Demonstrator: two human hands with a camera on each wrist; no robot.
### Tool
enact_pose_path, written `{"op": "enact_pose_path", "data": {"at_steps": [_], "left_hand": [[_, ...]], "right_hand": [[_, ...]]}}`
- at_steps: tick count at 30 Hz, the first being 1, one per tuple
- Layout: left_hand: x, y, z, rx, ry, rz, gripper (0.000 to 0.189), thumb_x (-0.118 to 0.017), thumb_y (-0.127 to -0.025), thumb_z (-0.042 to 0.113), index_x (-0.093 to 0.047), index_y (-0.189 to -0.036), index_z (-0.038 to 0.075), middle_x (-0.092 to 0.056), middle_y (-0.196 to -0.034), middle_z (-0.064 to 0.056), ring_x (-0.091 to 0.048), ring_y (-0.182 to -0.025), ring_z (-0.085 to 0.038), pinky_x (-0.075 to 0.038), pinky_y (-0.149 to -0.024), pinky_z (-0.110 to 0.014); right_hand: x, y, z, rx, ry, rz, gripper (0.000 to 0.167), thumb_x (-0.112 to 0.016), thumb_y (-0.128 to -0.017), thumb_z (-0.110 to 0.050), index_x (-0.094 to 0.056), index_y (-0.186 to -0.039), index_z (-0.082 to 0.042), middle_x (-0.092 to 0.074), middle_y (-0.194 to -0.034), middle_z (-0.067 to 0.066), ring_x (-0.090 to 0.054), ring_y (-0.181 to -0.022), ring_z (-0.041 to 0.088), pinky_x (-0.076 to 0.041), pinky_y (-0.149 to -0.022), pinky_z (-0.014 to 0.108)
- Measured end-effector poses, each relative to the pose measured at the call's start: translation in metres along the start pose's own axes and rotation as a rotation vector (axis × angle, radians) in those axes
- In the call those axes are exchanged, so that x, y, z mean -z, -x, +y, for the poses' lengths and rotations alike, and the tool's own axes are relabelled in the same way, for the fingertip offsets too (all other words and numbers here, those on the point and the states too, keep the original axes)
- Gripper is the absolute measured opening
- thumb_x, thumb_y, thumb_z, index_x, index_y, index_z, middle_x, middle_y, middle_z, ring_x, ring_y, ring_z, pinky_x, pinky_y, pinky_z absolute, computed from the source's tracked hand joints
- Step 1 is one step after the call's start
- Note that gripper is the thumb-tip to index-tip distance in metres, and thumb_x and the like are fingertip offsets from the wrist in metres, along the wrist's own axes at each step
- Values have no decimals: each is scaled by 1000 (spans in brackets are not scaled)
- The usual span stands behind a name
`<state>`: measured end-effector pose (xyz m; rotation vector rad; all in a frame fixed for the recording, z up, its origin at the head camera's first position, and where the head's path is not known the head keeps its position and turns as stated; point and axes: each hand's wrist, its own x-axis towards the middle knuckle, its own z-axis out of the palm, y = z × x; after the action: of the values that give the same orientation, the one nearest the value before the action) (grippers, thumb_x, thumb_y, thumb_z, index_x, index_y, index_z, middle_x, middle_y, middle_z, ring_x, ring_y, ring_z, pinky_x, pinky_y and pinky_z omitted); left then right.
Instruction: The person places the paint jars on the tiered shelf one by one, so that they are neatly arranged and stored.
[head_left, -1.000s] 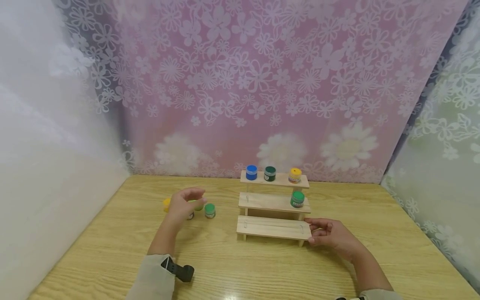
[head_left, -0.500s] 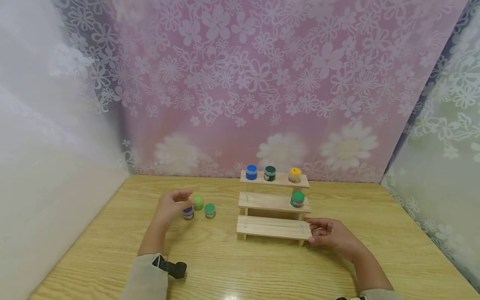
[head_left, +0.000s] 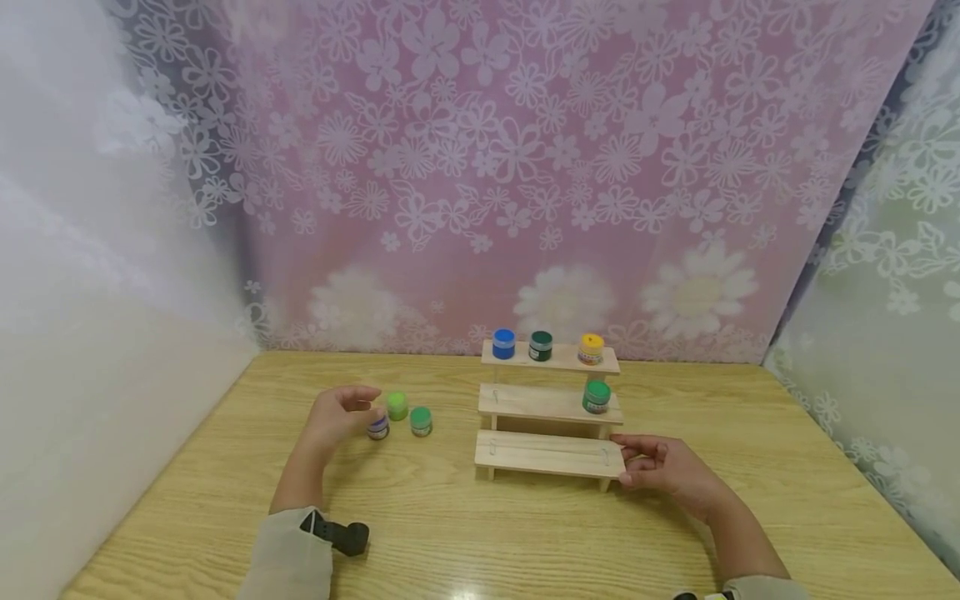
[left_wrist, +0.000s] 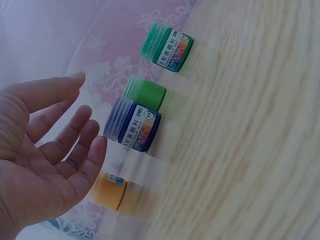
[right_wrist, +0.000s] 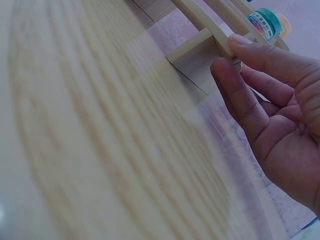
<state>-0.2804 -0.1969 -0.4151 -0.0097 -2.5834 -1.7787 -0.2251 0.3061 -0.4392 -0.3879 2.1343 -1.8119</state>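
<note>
My left hand (head_left: 339, 419) hovers over the left of the table with its fingers loosely spread and nothing in them. Just right of its fingertips is a purple paint jar (head_left: 378, 428), dark blue-violet in the left wrist view, where a gap shows between hand and jar (left_wrist: 140, 127). Beside it stand a light green jar (head_left: 397, 407) and a green jar (head_left: 421, 422). A yellow jar (left_wrist: 110, 191) shows below them in the left wrist view; the hand hides it in the head view. My right hand (head_left: 671, 475) pinches the lowest step's right end on a wooden tiered shelf (head_left: 547, 454).
On the shelf's top tier stand a blue jar (head_left: 503, 344), a dark green jar (head_left: 540, 346) and a yellow-lidded jar (head_left: 591, 349). Another green jar (head_left: 596, 397) is at the right of the middle tier. A floral curtain (head_left: 480, 167) hangs behind the wood-grain table (head_left: 465, 533).
My left hand has moved left and slightly down from over the light green jar to beside the purple one, uncovering both and covering the yellow jar. The right hand keeps its hold on the shelf.
</note>
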Motion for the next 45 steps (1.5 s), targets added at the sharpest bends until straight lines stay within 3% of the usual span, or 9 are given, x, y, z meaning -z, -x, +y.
{"op": "enact_pose_path", "data": {"at_steps": [9, 15, 24, 30, 38, 45], "left_hand": [[-2, -1, -8, -3, -65, -20, 40, -76, -86, 10, -66, -124, 2, -60, -126, -21, -51, -120, -36, -44, -99, -52], [-3, -1, -11, 7, -66, -33, 36, -77, -83, 2, -68, -118, 1, -66, -115, -16, -58, -111, -33, -44, -100, -51], [-5, -1, -14, -32, -171, -32, 39, -76, -81, -3, -67, -119, -1, -67, -115, -16, -60, -110, -35, -46, -98, -51], [-9, -5, -18, -40, -252, -16, 44, -78, -78, -5, -65, -121, -1, -68, -110, -16, -63, -103, -33, -48, -94, -51], [-13, -7, -19, -23, -201, -10, 38, -82, -77, 5, -70, -113, 3, -68, -106, -8, -64, -99, -27, -52, -87, -46], [-21, -4, -12, -43, -132, -46, 38, -84, -76, 9, -70, -111, 5, -67, -109, -8, -63, -101, -27, -53, -84, -44]], "right_hand": [[1, -1, 3, -11, 13, -2, 71, -71, -88, -4, -31, -144, 16, -53, -114, 13, -62, -92, 13, -56, -82, 33], [2, -1, 5, -17, 29, 6, 71, -72, -88, -6, -34, -144, 14, -53, -115, 15, -62, -94, 15, -56, -82, 36], [1, -5, 4, 3, 6, -6, 73, -73, -87, -5, -32, -142, 18, -60, -111, 12, -64, -93, 16, -57, -82, 35], [1, -1, 3, -19, 9, 12, 74, -74, -86, -5, -32, -144, 15, -53, -111, 11, -60, -90, 11, -56, -81, 32], [-1, -1, 4, -19, 7, 16, 76, -75, -86, -7, -32, -144, 15, -52, -110, 11, -59, -88, 10, -56, -81, 30], [0, 1, 3, -17, 7, 18, 75, -75, -85, -7, -34, -144, 14, -50, -111, 12, -59, -90, 11, -56, -81, 31]]}}
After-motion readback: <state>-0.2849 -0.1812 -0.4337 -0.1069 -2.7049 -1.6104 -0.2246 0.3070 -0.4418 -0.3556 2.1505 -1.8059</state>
